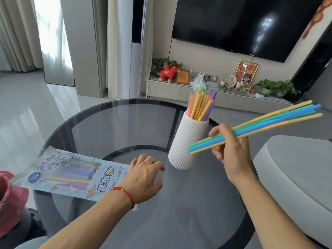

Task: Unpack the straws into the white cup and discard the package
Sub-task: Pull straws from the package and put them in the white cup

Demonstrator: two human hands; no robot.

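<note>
A ribbed white cup (185, 141) stands upright on the round glass table (115, 126), holding several coloured straws (202, 106). My right hand (231, 150) grips a bundle of several blue, teal and yellow straws (265, 124) just right of the cup, their long ends pointing up to the right. The printed straw package (62, 174) lies flat at the table's left edge with a few straws still visible inside. My left hand (143, 178) rests with spread fingers on the package's right end.
A red plastic bag (9, 200) sits off the table's left edge. A pale rounded seat (296, 177) stands to the right. A TV cabinet with plants and ornaments (206, 87) runs along the far wall.
</note>
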